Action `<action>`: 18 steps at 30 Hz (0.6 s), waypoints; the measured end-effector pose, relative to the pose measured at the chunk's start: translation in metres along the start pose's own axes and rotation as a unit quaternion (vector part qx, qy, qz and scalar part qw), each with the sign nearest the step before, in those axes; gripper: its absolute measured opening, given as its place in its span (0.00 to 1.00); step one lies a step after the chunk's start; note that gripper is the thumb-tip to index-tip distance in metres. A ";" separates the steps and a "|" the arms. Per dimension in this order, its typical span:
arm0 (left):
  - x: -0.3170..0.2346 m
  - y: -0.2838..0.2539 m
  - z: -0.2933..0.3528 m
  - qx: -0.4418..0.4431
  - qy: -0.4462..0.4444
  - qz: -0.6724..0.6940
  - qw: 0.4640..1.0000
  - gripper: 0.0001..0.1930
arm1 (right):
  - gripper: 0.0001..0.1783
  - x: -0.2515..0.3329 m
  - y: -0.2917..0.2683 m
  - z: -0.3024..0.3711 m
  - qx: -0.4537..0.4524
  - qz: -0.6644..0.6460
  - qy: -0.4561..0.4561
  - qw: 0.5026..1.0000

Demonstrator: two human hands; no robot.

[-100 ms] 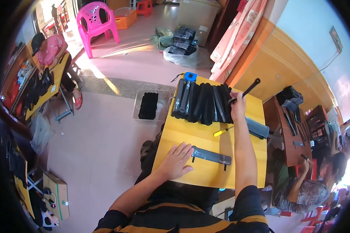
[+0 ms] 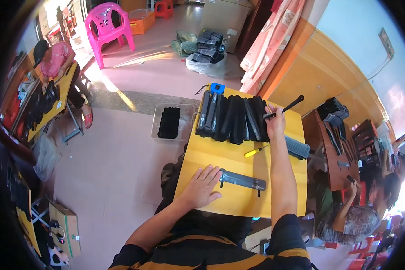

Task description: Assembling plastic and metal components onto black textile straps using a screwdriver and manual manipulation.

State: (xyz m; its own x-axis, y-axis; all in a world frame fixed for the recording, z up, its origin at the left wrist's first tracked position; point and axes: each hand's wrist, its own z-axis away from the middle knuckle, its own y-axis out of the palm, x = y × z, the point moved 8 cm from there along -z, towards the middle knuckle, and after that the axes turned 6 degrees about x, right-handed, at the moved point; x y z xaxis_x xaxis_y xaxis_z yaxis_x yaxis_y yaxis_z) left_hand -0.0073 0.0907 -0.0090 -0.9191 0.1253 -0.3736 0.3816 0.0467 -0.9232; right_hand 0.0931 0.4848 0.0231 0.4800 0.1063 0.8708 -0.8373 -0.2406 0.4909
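Observation:
My left hand (image 2: pixel 199 186) lies flat with fingers stretched. Its fingertips touch the near end of a long black padded strip (image 2: pixel 244 180) with small tabs at its side, lying on the yellow table (image 2: pixel 202 162). Farther off, my right hand (image 2: pixel 275 121) is closed on a slim black stick (image 2: pixel 292 103) with a rounded end, which slants up to the right. That hand is beside the right end of a row of black padded strips (image 2: pixel 231 118) standing packed together. A tool with a yellow handle (image 2: pixel 252 153) lies between the row and the single strip.
A blue tape measure (image 2: pixel 217 88) sits behind the row. A grey bundle (image 2: pixel 297 148) lies under my right forearm. Left of the table stands a clear bin (image 2: pixel 155 128) with a black stack (image 2: pixel 169 122). One person (image 2: pixel 58 60) works far left, another (image 2: pixel 353 222) on the right.
The slim black stick in my right hand has tipped slightly down to the right. My left hand stays flat on the strip. The whole view has shifted a little.

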 end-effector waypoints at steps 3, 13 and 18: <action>-0.001 -0.001 -0.001 0.002 0.001 -0.001 1.000 0.41 | 0.14 -0.007 -0.006 -0.004 0.023 -0.022 0.026 0.999; -0.001 0.000 -0.003 0.007 0.001 -0.002 1.000 0.42 | 0.20 -0.026 -0.020 -0.013 0.154 -0.182 0.048 0.970; 0.001 -0.019 -0.010 0.005 0.004 0.068 0.998 0.42 | 0.22 -0.031 -0.009 -0.004 0.089 -0.148 0.049 0.984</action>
State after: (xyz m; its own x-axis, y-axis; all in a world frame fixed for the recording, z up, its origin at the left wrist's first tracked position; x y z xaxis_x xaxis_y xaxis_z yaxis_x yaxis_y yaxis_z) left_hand -0.0145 0.0996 0.0087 -0.8584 0.1374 -0.4942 0.5011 0.0189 -0.8652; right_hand 0.0844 0.4869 -0.0081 0.6615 0.2882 0.6924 -0.6011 -0.3484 0.7193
